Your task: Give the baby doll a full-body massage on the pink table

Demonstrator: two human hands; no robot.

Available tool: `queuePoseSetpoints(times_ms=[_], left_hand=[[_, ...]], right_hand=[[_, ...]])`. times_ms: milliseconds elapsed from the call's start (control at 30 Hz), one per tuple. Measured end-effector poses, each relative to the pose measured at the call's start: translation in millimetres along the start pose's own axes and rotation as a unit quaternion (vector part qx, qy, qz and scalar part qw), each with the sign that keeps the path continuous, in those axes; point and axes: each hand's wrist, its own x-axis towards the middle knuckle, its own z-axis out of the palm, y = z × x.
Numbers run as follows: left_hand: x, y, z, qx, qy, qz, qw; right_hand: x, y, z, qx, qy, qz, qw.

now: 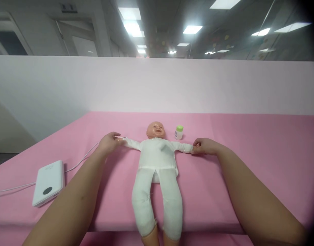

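A baby doll (158, 155) in a white top and white leggings lies on its back on the pink cloth (208, 194), its head toward the far side and its arms stretched out sideways. My left hand (111, 141) is closed round the doll's hand on the left. On the right, my right hand (203, 146) pinches the doll's other hand at the end of the sleeve. The doll's lower legs reach past the front edge of the cloth-covered surface. Beside its head stands a small jar (179, 132) with a green lid, touched by neither hand.
A white power bank (48, 183) lies at the left, with a white cable (82, 159) running behind my left forearm toward my left hand. A pale panel (157, 85) stands behind the pink surface. The surface's front edge crosses beneath both forearms.
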Motion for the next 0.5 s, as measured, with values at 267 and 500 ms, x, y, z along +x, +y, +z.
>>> queuePoseSetpoints(times_ms=[267,500], left_hand=[[-2,1,18.1,-0.284,0.07,-0.019,0.956],[-6,10,27.6,-0.305,-0.004,-0.067,0.95]], right_hand=[[7,10,5,0.294,0.045,-0.074,0.952],[20,10,26,0.422,0.007,-0.046,0.905]])
